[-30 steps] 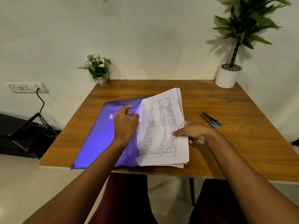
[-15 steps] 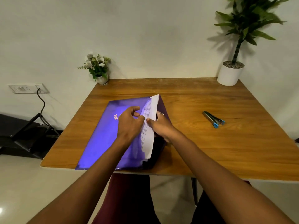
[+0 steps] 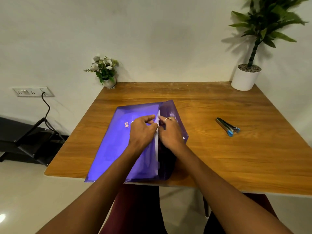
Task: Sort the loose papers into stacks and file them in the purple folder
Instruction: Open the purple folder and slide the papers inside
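1. Closest in, two bare arms reach in from 6 o'clock; dark red trousers (image 3: 135,208) show under the table's near edge.
2. The purple folder (image 3: 111,149) lies flat on the wooden table (image 3: 236,157), at the near edge and a bit toward 9 o'clock; its near corner hangs a little past the edge; its flap lies open toward 3 o'clock.
3. The papers (image 3: 157,147) are almost all inside the folder; only a thin white strip shows at the folder's mouth, running from 6 to 12 o'clock between the hands.
4. The left hand (image 3: 143,128) sits on the folder at 9 o'clock of the strip; its fingers are curled and pinch the folder's top sheet at the mouth.
5. The right hand (image 3: 169,132) sits at 3 o'clock of the strip, over the flap; its fingers are bent and their tips hold the papers' edge; one finger wears a ring (image 3: 167,118).
6. A stapler (image 3: 228,127) lies at 3 o'clock of the hands, well apart.
7. Far back, a small flower pot (image 3: 105,71) stands at 11 o'clock; a tall plant (image 3: 245,79) in a white pot stands at 1 o'clock.
8. On the wall at 9 o'clock is a socket (image 3: 33,92); a black cord (image 3: 48,107) hangs from it.
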The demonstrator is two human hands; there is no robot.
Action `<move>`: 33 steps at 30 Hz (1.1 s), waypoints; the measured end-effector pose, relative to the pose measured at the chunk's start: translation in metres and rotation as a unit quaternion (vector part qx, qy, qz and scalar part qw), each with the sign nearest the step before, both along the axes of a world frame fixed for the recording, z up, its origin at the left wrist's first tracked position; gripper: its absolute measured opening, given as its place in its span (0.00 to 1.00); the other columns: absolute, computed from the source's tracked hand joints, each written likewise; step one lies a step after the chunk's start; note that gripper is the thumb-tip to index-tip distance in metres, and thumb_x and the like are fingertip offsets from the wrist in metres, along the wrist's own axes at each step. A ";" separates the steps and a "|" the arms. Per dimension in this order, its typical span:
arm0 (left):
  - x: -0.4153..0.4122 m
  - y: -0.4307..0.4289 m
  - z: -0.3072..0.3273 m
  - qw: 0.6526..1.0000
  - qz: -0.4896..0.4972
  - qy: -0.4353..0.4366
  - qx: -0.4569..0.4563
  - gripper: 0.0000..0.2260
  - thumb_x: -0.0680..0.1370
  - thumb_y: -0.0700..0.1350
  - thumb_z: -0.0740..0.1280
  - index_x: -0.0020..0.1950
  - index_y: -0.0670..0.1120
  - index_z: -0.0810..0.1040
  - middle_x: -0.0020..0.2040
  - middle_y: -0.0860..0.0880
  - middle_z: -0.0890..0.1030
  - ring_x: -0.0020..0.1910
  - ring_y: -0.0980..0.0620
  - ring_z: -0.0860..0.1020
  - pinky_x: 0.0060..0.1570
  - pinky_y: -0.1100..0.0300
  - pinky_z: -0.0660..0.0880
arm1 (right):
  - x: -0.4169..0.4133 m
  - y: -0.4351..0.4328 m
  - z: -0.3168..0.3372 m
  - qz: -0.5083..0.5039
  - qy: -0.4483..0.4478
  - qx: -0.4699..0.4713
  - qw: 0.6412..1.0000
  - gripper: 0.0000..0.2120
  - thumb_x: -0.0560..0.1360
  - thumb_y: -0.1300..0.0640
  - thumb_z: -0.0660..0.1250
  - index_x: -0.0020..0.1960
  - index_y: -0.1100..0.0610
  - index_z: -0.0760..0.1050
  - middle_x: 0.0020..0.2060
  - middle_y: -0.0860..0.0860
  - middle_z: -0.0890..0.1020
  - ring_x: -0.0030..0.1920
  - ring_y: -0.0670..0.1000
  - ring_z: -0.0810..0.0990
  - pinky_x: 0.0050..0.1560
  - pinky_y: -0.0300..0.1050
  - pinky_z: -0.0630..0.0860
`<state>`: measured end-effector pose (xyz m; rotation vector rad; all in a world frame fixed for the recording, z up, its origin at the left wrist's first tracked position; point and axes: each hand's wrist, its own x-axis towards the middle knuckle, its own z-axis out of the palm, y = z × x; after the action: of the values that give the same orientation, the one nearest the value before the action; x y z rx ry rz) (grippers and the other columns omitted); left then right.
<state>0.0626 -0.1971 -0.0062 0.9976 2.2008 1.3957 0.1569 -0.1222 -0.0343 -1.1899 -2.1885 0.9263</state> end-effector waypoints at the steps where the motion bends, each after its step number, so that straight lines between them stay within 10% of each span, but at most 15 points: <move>1: 0.002 0.002 -0.001 1.000 -0.002 -0.011 0.001 0.17 0.75 0.41 0.69 0.63 0.46 0.83 0.50 0.47 0.86 0.51 0.42 0.84 0.51 0.50 0.80 | 0.012 0.004 -0.001 -0.049 -0.017 0.045 0.998 0.20 0.78 0.58 0.66 0.69 0.52 0.76 0.62 0.54 0.76 0.63 0.54 0.74 0.63 0.51 0.72; 7: 0.035 0.021 -0.014 0.997 -0.015 -0.070 0.026 0.18 0.76 0.38 0.68 0.66 0.43 0.81 0.47 0.53 0.82 0.45 0.45 0.83 0.56 0.48 0.81 | 0.080 0.032 -0.020 -0.206 -0.215 0.025 0.954 0.35 0.72 0.38 0.74 0.71 0.55 0.70 0.66 0.56 0.73 0.65 0.58 0.72 0.62 0.53 0.74; 13: 0.054 0.029 -0.034 0.984 -0.141 -0.108 0.020 0.16 0.80 0.38 0.66 0.69 0.43 0.77 0.50 0.49 0.81 0.28 0.61 0.75 0.30 0.63 0.75 | 0.094 0.054 -0.008 -0.191 -0.219 -0.042 0.956 0.22 0.70 0.47 0.79 0.56 0.59 0.79 0.51 0.55 0.82 0.52 0.57 0.82 0.45 0.48 0.77; 17: 0.003 0.012 -0.046 0.971 -0.143 0.183 0.065 0.10 0.77 0.40 0.70 0.56 0.48 0.84 0.51 0.52 0.79 0.44 0.64 0.75 0.46 0.68 0.71 | 0.099 0.059 -0.008 -0.184 -0.225 -0.076 0.954 0.16 0.71 0.51 0.80 0.51 0.59 0.80 0.48 0.55 0.83 0.49 0.56 0.82 0.41 0.47 0.75; 20: -0.029 -0.001 -0.067 0.932 -0.140 0.328 -0.061 0.21 0.75 0.63 0.64 0.63 0.56 0.82 0.66 0.52 0.78 0.65 0.48 0.75 0.64 0.51 0.72 | 0.101 0.062 -0.007 -0.199 -0.191 -0.113 0.955 0.11 0.70 0.55 0.78 0.47 0.59 0.80 0.43 0.55 0.83 0.44 0.56 0.83 0.35 0.46 0.75; 25: -0.013 -0.004 -0.078 0.902 -0.188 0.337 -0.195 0.36 0.71 0.75 0.46 0.76 0.66 0.66 0.81 0.55 0.59 0.81 0.45 0.52 0.78 0.43 0.46 | 0.105 0.055 0.000 -0.209 -0.113 -0.147 0.960 0.06 0.71 0.57 0.75 0.45 0.59 0.82 0.38 0.53 0.83 0.35 0.50 0.80 0.28 0.39 0.65; 33: 0.015 0.006 -0.083 0.917 -0.149 0.322 -0.184 0.37 0.71 0.76 0.47 0.77 0.65 0.65 0.81 0.55 0.59 0.82 0.46 0.50 0.78 0.43 0.43 | 0.120 0.047 -0.005 -0.208 0.040 -0.093 0.973 0.08 0.74 0.57 0.76 0.52 0.58 0.82 0.45 0.52 0.85 0.43 0.50 0.83 0.39 0.45 0.80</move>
<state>0.0772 -0.1912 -0.0890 1.7212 2.4584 0.5172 0.2773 -0.0748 -0.0390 -1.5901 -1.7198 0.9895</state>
